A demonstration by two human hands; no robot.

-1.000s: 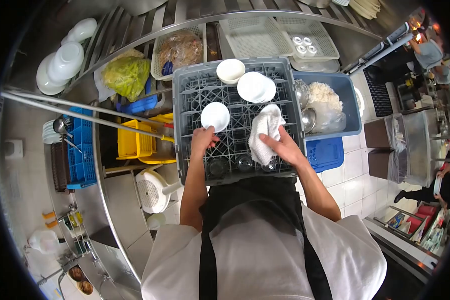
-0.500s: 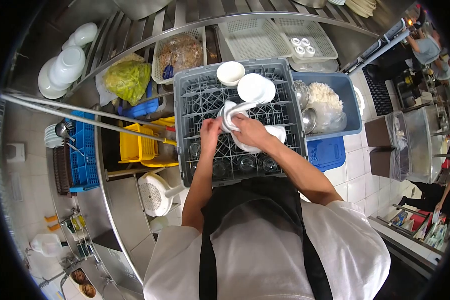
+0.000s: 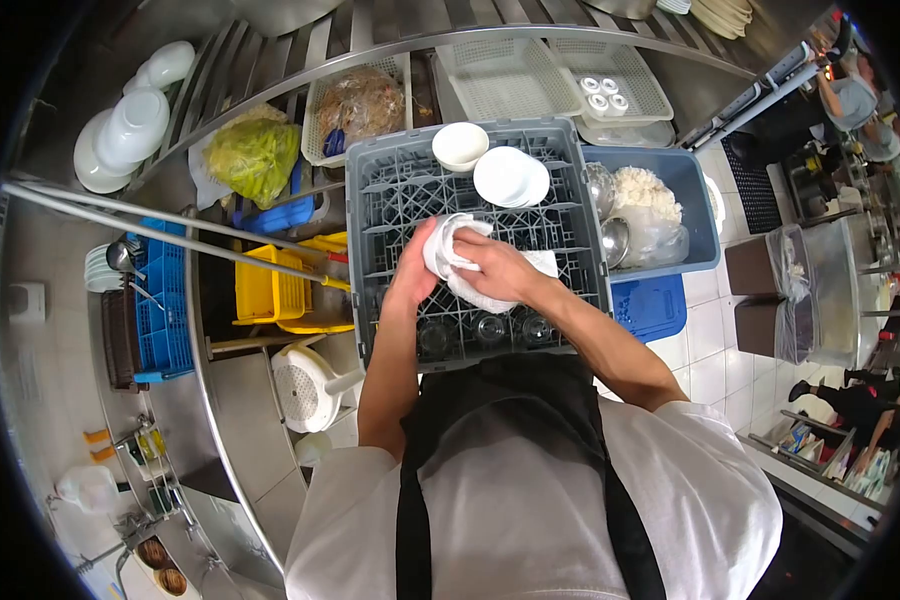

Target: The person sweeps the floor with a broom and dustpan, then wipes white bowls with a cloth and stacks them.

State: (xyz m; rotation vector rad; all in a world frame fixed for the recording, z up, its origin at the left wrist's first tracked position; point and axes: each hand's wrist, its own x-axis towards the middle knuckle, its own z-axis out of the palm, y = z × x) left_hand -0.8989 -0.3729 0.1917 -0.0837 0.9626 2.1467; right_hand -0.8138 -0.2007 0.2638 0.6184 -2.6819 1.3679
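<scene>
My left hand [image 3: 414,268] is wrapped round the left side of a small white bowl [image 3: 436,252], held above the grey dish rack. My right hand [image 3: 492,268] has its fingers bent into the bowl, gripping a white cloth [image 3: 486,298]. The cloth bunches inside the bowl, and its loose end hangs below and to the right of my right hand. Beyond my hands, a single white bowl [image 3: 460,146] and a stack of white bowls [image 3: 510,177] stand on the grey dish rack [image 3: 356,215]. Several clear glasses [image 3: 489,327] sit in its near compartments.
To the right is a blue-grey tub [image 3: 708,215] with rice and bagged food. Yellow baskets [image 3: 270,285] and a bag of green vegetables [image 3: 255,160] lie left. A metal rail [image 3: 170,232] crosses on the left. Other people [image 3: 875,410] work at far right.
My left hand has moved up and closed round the bowl's side. The cloth, earlier twisted above my fingers, is now pushed into the bowl by my right hand.
</scene>
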